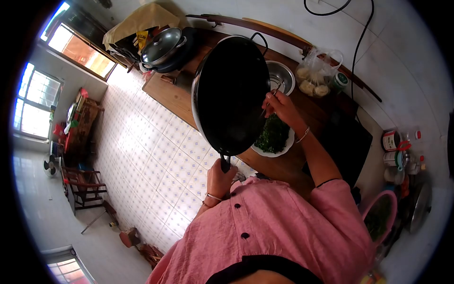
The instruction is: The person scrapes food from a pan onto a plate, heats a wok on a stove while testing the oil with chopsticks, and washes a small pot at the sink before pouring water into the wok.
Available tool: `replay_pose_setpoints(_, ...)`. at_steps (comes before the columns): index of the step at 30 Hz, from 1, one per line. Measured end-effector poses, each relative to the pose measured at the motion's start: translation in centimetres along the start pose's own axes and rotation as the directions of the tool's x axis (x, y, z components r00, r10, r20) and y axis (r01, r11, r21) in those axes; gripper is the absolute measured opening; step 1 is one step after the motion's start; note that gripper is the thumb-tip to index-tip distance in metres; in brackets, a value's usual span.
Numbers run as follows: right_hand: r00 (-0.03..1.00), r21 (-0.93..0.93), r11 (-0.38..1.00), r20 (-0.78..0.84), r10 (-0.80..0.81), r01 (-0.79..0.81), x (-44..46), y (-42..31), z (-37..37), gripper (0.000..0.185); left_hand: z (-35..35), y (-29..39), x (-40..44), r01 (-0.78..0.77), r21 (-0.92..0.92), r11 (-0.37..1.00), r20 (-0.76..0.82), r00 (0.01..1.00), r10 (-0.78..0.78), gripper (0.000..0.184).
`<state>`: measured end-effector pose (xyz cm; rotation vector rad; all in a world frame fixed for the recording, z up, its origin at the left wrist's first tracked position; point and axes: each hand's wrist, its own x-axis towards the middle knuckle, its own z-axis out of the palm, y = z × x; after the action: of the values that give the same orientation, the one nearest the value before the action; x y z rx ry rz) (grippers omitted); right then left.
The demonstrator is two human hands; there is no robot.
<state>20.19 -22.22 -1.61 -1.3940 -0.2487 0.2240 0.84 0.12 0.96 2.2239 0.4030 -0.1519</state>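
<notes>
My left hand (220,181) is wrapped round the handle of a large black wok (234,94). The wok is tipped steeply on its side, its dark inside facing right. My right hand (282,110) is closed on what look like chopsticks (278,88), close to the wok's right rim. Just below that hand, a white plate (273,154) with a wavy rim holds a heap of dark green cooked greens (273,135). The wok hides part of the plate's left side.
Behind the wok sits a metal bowl (283,75) on the wooden counter (161,97). A bag of pale round food (314,80) and a jar (339,81) stand at the wall. A lidded pot (163,46) and a cleaver (182,80) are left. A black cooktop (347,146) lies right.
</notes>
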Motion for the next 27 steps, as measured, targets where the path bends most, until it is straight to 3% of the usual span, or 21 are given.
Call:
replay_pose_setpoints(2, 0.999, 0.034, 0.999, 0.038, 0.033, -0.034, 0.0, 0.9, -0.2, 0.025, -0.1, 0.1, 0.0, -0.012, 0.012, 1.000, -0.002, 1.000, 0.012, 0.032)
replay_pose_setpoints(8, 0.991, 0.046, 0.992, -0.055, 0.121, -0.118, -0.6, -0.3, -3.5, 0.028, 0.1, -0.3, 0.2, 0.011, -0.053, 0.999, 0.000, 1.000, -0.011, 0.031)
replay_pose_setpoints(10, 0.997, -0.079, 0.994, -0.033, 0.074, -0.077, -0.7, -1.0, -3.7, 0.028, 0.1, -0.3, 0.3, -0.022, -0.020, 1.000, -0.018, 1.000, 0.022, 0.031)
replay_pose_setpoints(13, 0.997, -0.047, 0.999, -0.076, -0.013, 0.009, -0.4, -1.3, -2.4, 0.028, -0.1, 0.1, 0.3, 0.019, -0.064, 0.998, 0.012, 1.000, -0.018, 0.031)
replay_pose_setpoints(17, 0.998, 0.011, 1.000, -0.064, 0.010, -0.009, 0.1, 0.0, -1.2, 0.027, -0.1, 0.1, 0.4, -0.006, -0.043, 0.999, 0.019, 1.000, 0.006, 0.030)
replay_pose_setpoints(20, 0.998, -0.088, 0.995, -0.011, -0.057, 0.056, 0.0, 0.6, -1.8, 0.025, 0.0, -0.8, 0.5, 0.014, -0.073, 0.997, 0.000, 1.000, -0.014, 0.030)
replay_pose_setpoints(23, 0.998, -0.156, 0.988, -0.053, -0.013, 0.005, -0.4, -0.1, -3.4, 0.025, -0.1, -0.9, 0.3, 0.026, -0.064, 0.998, 0.002, 1.000, -0.026, 0.029)
replay_pose_setpoints(27, 0.976, -0.022, 0.996, -0.203, -0.084, 0.081, 0.2, -0.5, -4.9, 0.026, -0.1, -1.4, 0.5, 0.018, -0.115, 0.993, 0.004, 1.000, -0.018, 0.029)
